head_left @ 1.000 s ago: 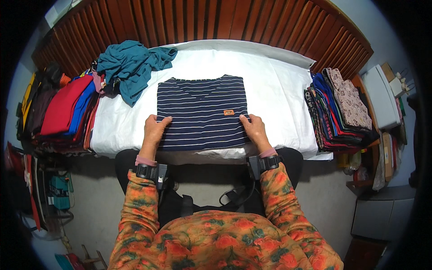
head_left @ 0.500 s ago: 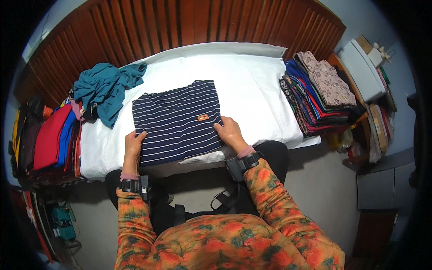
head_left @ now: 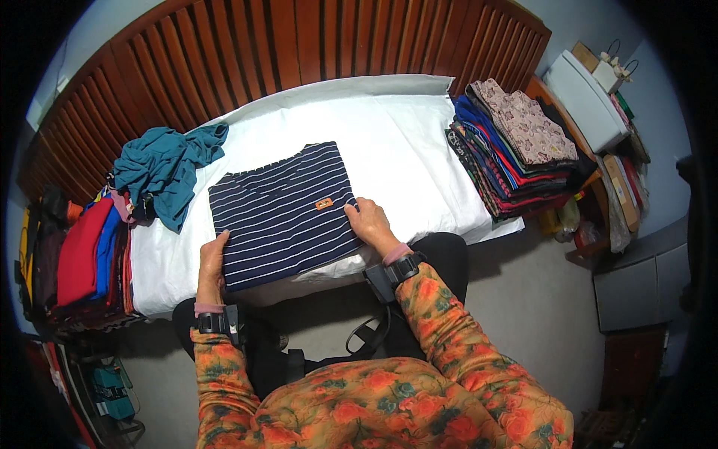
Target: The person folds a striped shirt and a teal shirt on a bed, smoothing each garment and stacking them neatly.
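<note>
A navy shirt with white stripes [head_left: 280,224] lies folded into a flat rectangle on the white sheet [head_left: 400,142]. A small orange patch [head_left: 323,203] shows near its right side. My left hand [head_left: 212,260] pinches the shirt's left edge toward the near corner, thumb on top and fingers hidden beneath. At the right edge, below the patch, my right hand [head_left: 370,224] grips the cloth the same way. Between the hands the shirt looks smooth and flat. Its near edge reaches the front of the bed.
A crumpled teal garment [head_left: 166,172] lies at the left, beside stacked folded clothes [head_left: 84,254]. Another tall stack of folded clothes [head_left: 516,150] stands at the right. Behind the bed rises a slatted wooden headboard [head_left: 277,41]. A white cabinet [head_left: 587,101] stands at far right.
The whole view has shifted a little, so the bed appears lower and farther left. Both hands stay at the shirt's side edges, and the shirt keeps its folded shape.
</note>
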Tool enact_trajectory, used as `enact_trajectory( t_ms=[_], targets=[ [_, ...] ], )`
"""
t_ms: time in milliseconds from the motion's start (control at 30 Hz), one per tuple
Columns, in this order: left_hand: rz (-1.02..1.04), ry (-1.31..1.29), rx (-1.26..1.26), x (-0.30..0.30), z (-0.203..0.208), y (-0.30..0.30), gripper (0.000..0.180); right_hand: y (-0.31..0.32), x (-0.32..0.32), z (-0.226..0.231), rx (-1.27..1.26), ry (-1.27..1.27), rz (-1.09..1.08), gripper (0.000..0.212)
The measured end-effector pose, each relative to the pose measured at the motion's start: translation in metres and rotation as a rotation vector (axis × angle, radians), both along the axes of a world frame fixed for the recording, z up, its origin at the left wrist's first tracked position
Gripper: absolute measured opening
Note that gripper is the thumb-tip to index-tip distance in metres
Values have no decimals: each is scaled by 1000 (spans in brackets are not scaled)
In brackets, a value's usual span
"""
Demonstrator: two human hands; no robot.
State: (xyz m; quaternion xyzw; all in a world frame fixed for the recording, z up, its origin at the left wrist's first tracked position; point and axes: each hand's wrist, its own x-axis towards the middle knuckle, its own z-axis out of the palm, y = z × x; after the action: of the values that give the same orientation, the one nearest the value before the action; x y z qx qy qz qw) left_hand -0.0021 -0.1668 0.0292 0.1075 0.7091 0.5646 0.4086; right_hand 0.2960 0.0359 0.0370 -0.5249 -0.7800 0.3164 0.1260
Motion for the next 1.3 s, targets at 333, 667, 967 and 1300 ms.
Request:
enact_trajectory(
  t_ms=[333,667,967,1300],
  targets=[
    [-200,-68,231,9,12,10,41,10,6,1,-54,243,9,27],
    [-368,7,375,47,97,44,33,41,47,51,-225,538,72,27],
    [-493,42,350,98,159,98,36,65,116,118,-184,568,80,21],
    [-681,-7,562,170,228,185,30,133,205,216,121,514,94,17]
  ],
)
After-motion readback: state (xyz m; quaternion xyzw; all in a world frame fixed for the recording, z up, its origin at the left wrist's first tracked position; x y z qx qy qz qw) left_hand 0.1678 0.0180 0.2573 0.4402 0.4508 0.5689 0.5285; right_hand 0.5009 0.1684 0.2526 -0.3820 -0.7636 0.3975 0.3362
